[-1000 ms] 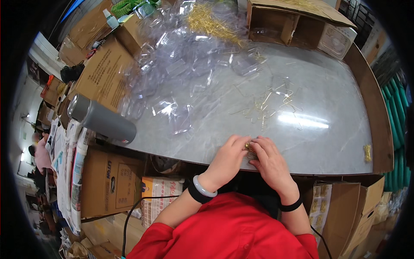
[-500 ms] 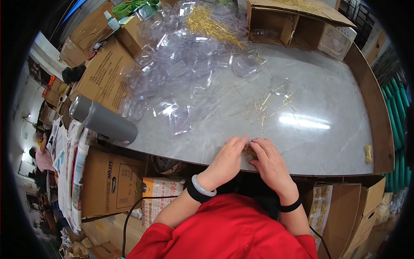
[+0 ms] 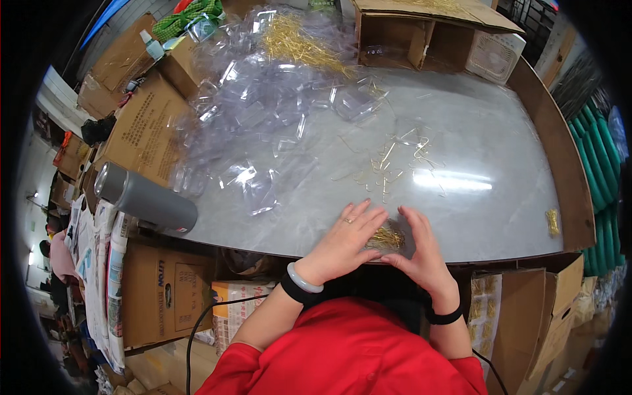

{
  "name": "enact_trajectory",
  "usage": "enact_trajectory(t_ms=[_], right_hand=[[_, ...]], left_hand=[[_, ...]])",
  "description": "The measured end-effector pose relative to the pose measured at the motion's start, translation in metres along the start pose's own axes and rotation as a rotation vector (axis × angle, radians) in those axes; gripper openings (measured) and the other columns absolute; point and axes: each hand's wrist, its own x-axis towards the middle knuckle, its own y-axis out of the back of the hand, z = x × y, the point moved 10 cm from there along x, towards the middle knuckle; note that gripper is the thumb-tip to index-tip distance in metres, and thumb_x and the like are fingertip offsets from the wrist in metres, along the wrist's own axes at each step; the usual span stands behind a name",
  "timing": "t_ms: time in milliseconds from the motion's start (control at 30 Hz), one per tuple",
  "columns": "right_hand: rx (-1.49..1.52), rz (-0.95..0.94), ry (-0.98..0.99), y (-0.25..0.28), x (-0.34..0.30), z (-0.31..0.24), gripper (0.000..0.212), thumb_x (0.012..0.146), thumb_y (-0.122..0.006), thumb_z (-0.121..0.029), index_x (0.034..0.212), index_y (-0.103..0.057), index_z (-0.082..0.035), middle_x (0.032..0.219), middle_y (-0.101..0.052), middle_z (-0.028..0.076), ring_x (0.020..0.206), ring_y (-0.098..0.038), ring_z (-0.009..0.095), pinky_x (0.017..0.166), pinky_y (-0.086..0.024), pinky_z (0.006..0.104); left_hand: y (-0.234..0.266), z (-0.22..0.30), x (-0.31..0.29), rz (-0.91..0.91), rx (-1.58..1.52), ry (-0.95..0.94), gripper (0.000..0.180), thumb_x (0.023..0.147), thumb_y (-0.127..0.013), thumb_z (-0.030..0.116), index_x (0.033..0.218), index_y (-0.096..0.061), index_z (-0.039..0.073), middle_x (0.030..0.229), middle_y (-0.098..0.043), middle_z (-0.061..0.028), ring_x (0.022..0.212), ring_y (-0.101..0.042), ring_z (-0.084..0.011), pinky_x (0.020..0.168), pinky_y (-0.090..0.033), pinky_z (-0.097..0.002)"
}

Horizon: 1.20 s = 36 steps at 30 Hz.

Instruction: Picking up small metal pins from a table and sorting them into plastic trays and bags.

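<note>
A small heap of gold wire hooks lies at the near edge of the table, between my two hands. My left hand is open, its fingers stretched over the heap's left side, partly covering it. On the other side, my right hand stands open with its fingers raised and its thumb pointing toward the heap. Farther out, several loose gold wire hooks are scattered over the grey tabletop. A gold bundle sits apart at the right edge.
Clear plastic packs are piled at the back left, with a mound of gold hooks on top. A grey tumbler lies tilted at the left edge. Cardboard compartments stand at the back, and a cardboard wall borders the right.
My hands have spread apart from around the gold hooks, uncovering the heap between them. The view has shifted slightly, so the table's things appear farther left.
</note>
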Motion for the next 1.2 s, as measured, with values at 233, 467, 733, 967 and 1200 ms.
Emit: enact_trajectory(t_ms=[233, 467, 733, 967, 1200], right_hand=[[-0.142, 0.13, -0.011, 0.01, -0.013, 0.003, 0.062, 0.078, -0.079, -0.003, 0.135, -0.054, -0.004, 0.133, -0.057, 0.018, 0.12, -0.057, 0.039, 0.1, -0.05, 0.0445], [-0.252, 0.196, 0.008, 0.013, -0.018, -0.001, 0.022, 0.078, -0.077, -0.001, 0.098, -0.067, -0.002, 0.12, -0.063, 0.015, 0.107, -0.061, 0.034, 0.088, -0.052, 0.0423], [-0.27, 0.272, -0.063, 0.018, -0.02, -0.001, 0.017, 0.078, -0.077, -0.002, 0.092, -0.07, -0.007, 0.101, -0.065, 0.012, 0.089, -0.061, 0.032, 0.076, -0.051, 0.0403], [-0.164, 0.238, -0.08, 0.007, -0.008, -0.006, 0.018, 0.085, -0.068, 0.003, 0.102, -0.066, -0.003, 0.1, -0.066, 0.016, 0.089, -0.064, 0.035, 0.077, -0.052, 0.0405], [0.045, 0.215, -0.104, -0.021, -0.013, -0.004, 0.053, 0.084, -0.047, 0.015, 0.135, -0.051, 0.003, 0.14, -0.052, 0.027, 0.127, -0.055, 0.042, 0.106, -0.046, 0.0427]], left_hand=[[-0.006, 0.0, -0.007, 0.131, 0.004, 0.049, 0.044, 0.091, -0.068, 0.007, 0.133, -0.057, 0.002, 0.131, -0.056, -0.0172, 0.131, -0.052, -0.0405, 0.113, -0.04, -0.0516], [-0.001, 0.008, -0.01, 0.198, 0.022, 0.043, 0.05, 0.09, -0.07, 0.007, 0.137, -0.053, 0.001, 0.132, -0.055, -0.0204, 0.128, -0.052, -0.0422, 0.109, -0.045, -0.0489], [-0.005, 0.009, -0.009, 0.139, 0.046, -0.024, 0.054, 0.091, -0.068, 0.006, 0.14, -0.049, -0.002, 0.139, -0.05, -0.0217, 0.132, -0.048, -0.0437, 0.112, -0.04, -0.0482], [-0.004, 0.003, -0.01, 0.171, -0.017, 0.019, 0.051, 0.091, -0.067, 0.006, 0.139, -0.05, -0.002, 0.135, -0.053, -0.0231, 0.13, -0.05, -0.0427, 0.112, -0.041, -0.0478], [-0.002, 0.001, -0.011, 0.232, -0.066, 0.099, 0.063, 0.089, -0.07, 0.005, 0.145, -0.041, 0.0, 0.136, -0.052, -0.0246, 0.125, -0.053, -0.0435, 0.101, -0.048, -0.0469]])
